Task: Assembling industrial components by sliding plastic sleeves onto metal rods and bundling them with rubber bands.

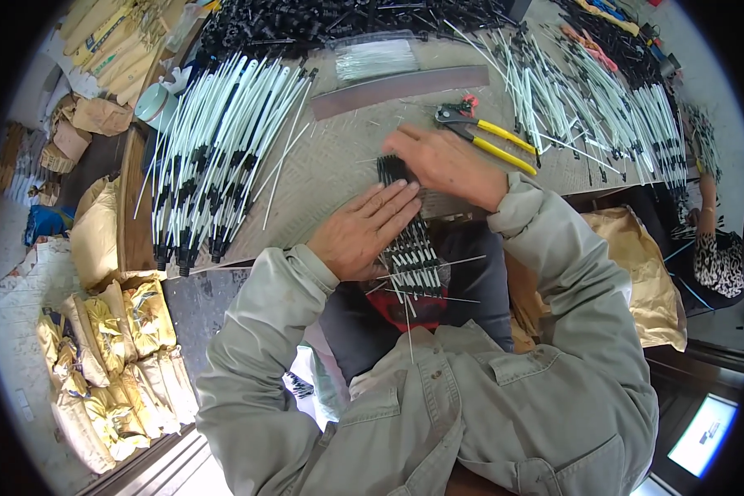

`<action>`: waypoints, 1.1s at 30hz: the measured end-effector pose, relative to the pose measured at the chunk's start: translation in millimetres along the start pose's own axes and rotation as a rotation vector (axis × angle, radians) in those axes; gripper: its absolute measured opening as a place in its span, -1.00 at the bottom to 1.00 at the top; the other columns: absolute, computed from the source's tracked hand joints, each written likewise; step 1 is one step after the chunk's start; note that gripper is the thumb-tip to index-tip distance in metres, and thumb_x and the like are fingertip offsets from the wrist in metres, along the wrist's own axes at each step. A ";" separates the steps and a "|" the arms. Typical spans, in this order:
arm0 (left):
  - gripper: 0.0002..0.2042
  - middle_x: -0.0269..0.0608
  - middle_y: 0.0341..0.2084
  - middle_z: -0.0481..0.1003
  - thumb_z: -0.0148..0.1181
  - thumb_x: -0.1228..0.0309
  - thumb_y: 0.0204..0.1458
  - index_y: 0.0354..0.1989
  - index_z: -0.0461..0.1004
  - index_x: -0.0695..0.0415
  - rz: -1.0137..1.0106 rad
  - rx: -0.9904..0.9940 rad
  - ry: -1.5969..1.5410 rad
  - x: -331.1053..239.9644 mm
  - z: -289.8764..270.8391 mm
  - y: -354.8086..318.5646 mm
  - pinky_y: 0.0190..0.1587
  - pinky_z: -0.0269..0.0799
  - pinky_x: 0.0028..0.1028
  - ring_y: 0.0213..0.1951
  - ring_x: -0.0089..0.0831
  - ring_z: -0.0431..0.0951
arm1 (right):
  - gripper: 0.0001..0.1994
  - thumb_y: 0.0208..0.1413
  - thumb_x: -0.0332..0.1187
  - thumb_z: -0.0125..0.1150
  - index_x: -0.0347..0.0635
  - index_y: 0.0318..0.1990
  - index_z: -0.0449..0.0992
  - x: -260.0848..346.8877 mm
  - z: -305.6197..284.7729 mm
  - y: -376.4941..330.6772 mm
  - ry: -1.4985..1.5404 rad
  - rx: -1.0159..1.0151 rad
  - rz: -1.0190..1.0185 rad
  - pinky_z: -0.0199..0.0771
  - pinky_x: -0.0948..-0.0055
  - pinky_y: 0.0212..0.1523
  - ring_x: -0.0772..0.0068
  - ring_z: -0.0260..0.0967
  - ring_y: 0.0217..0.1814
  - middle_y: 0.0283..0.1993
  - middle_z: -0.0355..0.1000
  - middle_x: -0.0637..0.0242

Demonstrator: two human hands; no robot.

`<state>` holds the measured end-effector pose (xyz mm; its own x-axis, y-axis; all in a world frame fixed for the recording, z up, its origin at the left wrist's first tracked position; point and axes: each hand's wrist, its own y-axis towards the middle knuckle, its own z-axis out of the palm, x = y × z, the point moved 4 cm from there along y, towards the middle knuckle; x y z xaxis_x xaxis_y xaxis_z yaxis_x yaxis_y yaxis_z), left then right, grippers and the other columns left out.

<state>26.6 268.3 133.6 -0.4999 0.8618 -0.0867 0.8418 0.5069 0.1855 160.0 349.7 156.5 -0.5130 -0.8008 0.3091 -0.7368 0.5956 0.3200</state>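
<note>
White-and-black rod bundle (409, 248) at table edge (322, 165), centre frame, overhanging lap. Left hand (362, 231) flat on bundle at 9 o'clock side, fingers together, extended. Right hand (448, 164) at 1 o'clock end, fingers curled, grip hidden. Rods look light, stiff, thin, roll-prone; hold mid-bundle. Lower ends blurred; pliers (486, 132) nearby.

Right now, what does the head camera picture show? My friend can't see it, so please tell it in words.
A person's left hand and right hand press flat on a bundle of black-and-white rods at the edge of a worktable. Yellow-handled pliers lie just beyond the right hand, and a big fan of white rods lies to the left.
</note>
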 end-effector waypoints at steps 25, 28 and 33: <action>-0.37 -0.01 0.12 0.23 0.19 -0.05 -0.23 0.01 0.38 0.09 -0.095 -0.322 -0.117 -10.6 16.3 -1.3 0.19 0.09 -0.21 0.18 -0.05 0.16 | -0.79 -0.29 -0.40 0.16 -0.07 -0.37 0.41 126.1 -66.9 -67.5 -0.238 -0.329 -0.420 0.32 0.45 -0.57 0.39 0.33 -0.53 -0.46 0.24 0.38; -0.36 -0.07 0.11 0.25 0.15 -0.10 -0.18 0.02 0.37 0.11 -0.214 -0.350 -0.271 -13.1 14.9 -2.1 0.16 0.14 -0.23 0.15 -0.07 0.21 | -0.79 -0.29 -0.43 0.18 -0.11 -0.37 0.41 126.1 -77.7 -75.9 -0.240 -0.408 -0.431 0.35 0.48 -0.50 0.37 0.35 -0.48 -0.37 0.33 0.35; -0.41 -0.15 0.11 0.26 0.14 -0.10 -0.17 -0.06 0.43 0.11 -0.215 -0.333 -0.164 -11.8 16.6 -0.3 0.16 0.14 -0.22 0.15 -0.09 0.21 | -0.85 -0.12 -0.60 0.11 -0.18 -0.36 0.41 82.2 -49.3 -144.9 0.097 -0.889 0.056 0.38 0.41 -0.40 0.36 0.36 -0.41 -0.37 0.34 0.24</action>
<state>35.6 258.4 118.3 -0.5950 0.7428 -0.3070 0.5968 0.6641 0.4503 246.2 200.7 179.7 -0.4688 -0.7844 0.4061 -0.0784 0.4950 0.8654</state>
